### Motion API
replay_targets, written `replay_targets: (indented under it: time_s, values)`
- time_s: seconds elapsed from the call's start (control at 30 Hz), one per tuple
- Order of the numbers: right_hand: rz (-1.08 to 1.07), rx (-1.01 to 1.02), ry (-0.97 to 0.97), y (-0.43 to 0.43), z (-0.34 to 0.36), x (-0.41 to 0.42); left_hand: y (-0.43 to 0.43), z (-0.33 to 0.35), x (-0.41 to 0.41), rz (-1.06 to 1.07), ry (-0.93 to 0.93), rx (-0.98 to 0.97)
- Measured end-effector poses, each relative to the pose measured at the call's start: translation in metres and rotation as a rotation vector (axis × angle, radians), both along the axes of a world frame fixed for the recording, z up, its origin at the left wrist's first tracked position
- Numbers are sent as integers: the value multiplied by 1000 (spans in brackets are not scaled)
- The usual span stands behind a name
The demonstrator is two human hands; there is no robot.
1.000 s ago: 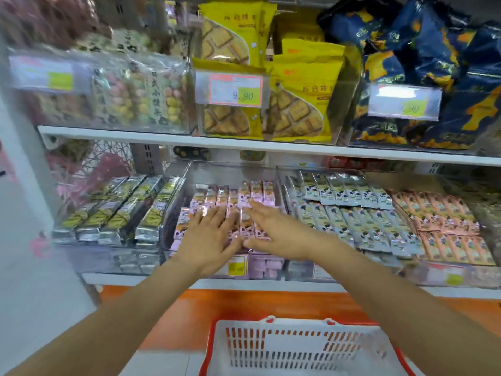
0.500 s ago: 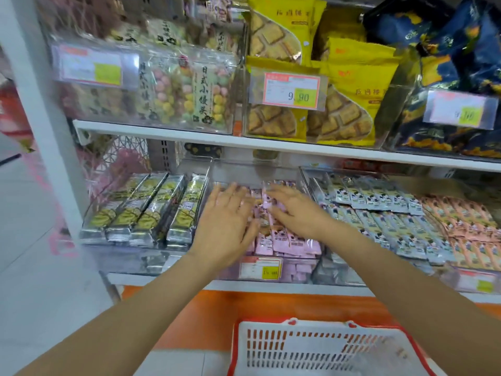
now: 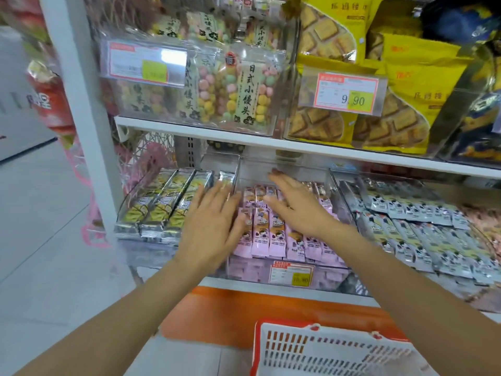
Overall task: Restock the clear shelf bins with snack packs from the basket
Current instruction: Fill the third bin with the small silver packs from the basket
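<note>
**Lower shelf, middle clear bin (image 3: 284, 165): pink snack packs (image 3: 267, 240), two hands over them.**
The left hand (image 3: 214, 226) and right hand (image 3: 295, 207) are held flat with fingers straight and slightly spread, nothing pinched. Contact with the packs cannot be told. The pack total is not countable, as part is covered. Four columns of green-yellow bars (image 3: 162, 207) are seen at 9 o'clock and silver packs (image 3: 406, 221) at 3 o'clock. One white basket (image 3: 325, 348) is placed at 5 o'clock.
</note>
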State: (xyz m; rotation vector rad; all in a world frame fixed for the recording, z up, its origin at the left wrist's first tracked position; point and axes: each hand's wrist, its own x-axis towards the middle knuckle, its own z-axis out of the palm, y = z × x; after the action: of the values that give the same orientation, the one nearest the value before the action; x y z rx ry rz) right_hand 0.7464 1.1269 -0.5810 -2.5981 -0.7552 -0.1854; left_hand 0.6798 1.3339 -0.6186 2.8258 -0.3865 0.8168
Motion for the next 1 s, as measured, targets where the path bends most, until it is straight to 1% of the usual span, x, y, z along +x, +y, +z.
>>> replay_targets:
  time_s: [0.03, 0.07, 0.13, 0.23, 0.27, 0.33, 0.4, 0.53, 0.7, 0.9, 1.0]
  values:
    - [80, 13, -14, 17, 6, -9, 15, 0, -5, 21, -5, -22]
    - [152, -18, -21, 34, 10, -18, 32, -1, -8, 38, -2, -36]
    - [230, -184, -10, 64, 11, -31, 65, -7, -13, 61, 29, -34]
    - [220, -480, -34, 91, 0, -34, 97, -16, -16, 43, 123, 58]
    - [205, -543, -56, 96, -3, -33, 103, -19, -16, 26, 152, 80]
    - [175, -606, -87, 103, -6, -30, 111, -23, -13, 11, 184, 112]
    - [161, -615, -116, 106, -6, -29, 114, -25, -11, -4, 207, 116]
    - [172, -498, -160, 109, -7, -31, 111, -26, -6, -76, 231, 156]
    - [168, -404, -248, 104, -17, -36, 105, -33, 0, -82, 216, 144]
    - [99, -421, -233, 111, -23, -53, 111, -32, -1, -119, 183, 148]
    - [68, -435, -177, 111, -19, -54, 112, -32, 1, -157, 160, 131]
